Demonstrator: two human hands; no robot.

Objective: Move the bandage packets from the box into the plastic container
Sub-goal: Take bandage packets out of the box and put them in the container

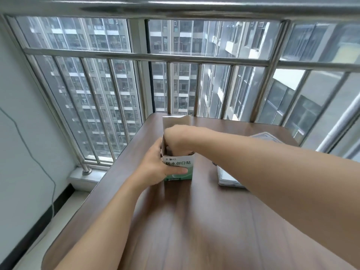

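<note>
A white and green bandage box [180, 168] stands upright on the brown wooden table [194, 221], its top flap raised. My left hand [155, 166] grips the box from the left, thumb across its front. My right hand [175, 141] reaches down into the open top, and its fingers are hidden inside. The bandage packets are out of sight in the box. The clear plastic container [227, 178] lies to the right of the box, partly covered by my right forearm.
A clear lid or second plastic piece [266, 137] lies at the table's far right. Steel window bars [194, 59] stand just behind the table. A wall with a hanging cable [39, 162] is at left.
</note>
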